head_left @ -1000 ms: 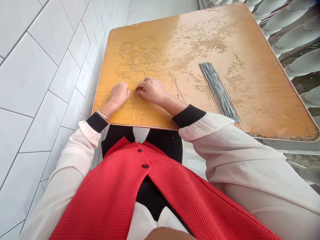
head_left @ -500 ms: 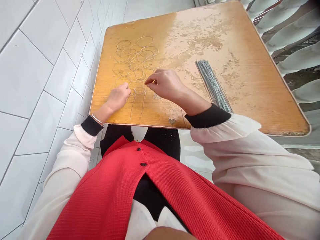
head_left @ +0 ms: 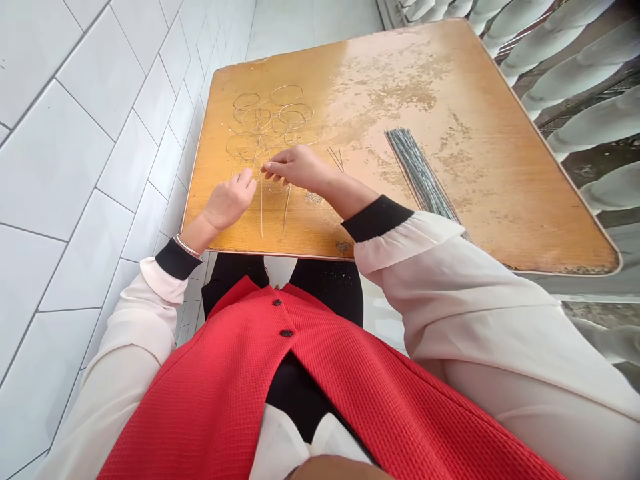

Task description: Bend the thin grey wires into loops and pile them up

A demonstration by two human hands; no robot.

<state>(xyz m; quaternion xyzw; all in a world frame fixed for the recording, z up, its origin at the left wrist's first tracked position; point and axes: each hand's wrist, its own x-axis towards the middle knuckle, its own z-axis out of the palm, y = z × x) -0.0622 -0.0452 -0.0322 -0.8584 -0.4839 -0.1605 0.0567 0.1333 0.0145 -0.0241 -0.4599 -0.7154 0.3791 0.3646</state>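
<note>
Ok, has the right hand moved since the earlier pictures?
Yes, the right hand has shifted left, away from the wire bundle and closer to the left hand.

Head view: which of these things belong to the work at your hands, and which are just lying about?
Part of the work:
right hand, fingers at a thin wire
left hand
bent wire loops
short loose wires
grey wire bundle

Just there:
worn wooden tabletop
white tiled wall
bracelet
</note>
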